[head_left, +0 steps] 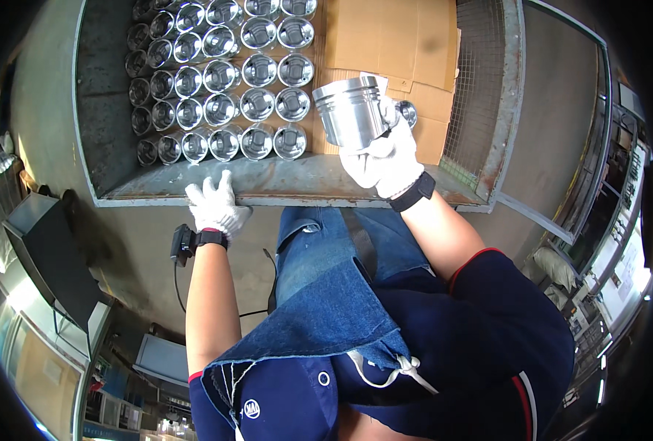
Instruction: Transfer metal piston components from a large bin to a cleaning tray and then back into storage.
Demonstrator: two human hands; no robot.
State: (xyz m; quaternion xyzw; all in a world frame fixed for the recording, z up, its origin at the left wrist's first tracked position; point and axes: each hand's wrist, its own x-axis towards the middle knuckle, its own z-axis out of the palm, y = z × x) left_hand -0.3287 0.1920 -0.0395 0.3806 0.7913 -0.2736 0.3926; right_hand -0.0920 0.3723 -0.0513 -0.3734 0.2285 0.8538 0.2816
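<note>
My right hand [387, 158], in a white glove, grips a shiny metal piston [351, 116] with ring grooves near its top, tilted and raised over the right part of a metal bin [290, 180]. Behind that hand, a small round shiny part [407, 113] shows, mostly hidden; I cannot tell what it is. My left hand [215, 204], also gloved, rests with fingers spread at the bin's near edge and holds nothing. Rows of similar pistons [259, 104] stand in the bin's left part.
Brown cardboard [393, 44] lines the bin's floor, with wire mesh [473, 88] along its right side. A dark box-shaped unit [54, 250] stands at the left. To the right runs a metal frame [602, 110].
</note>
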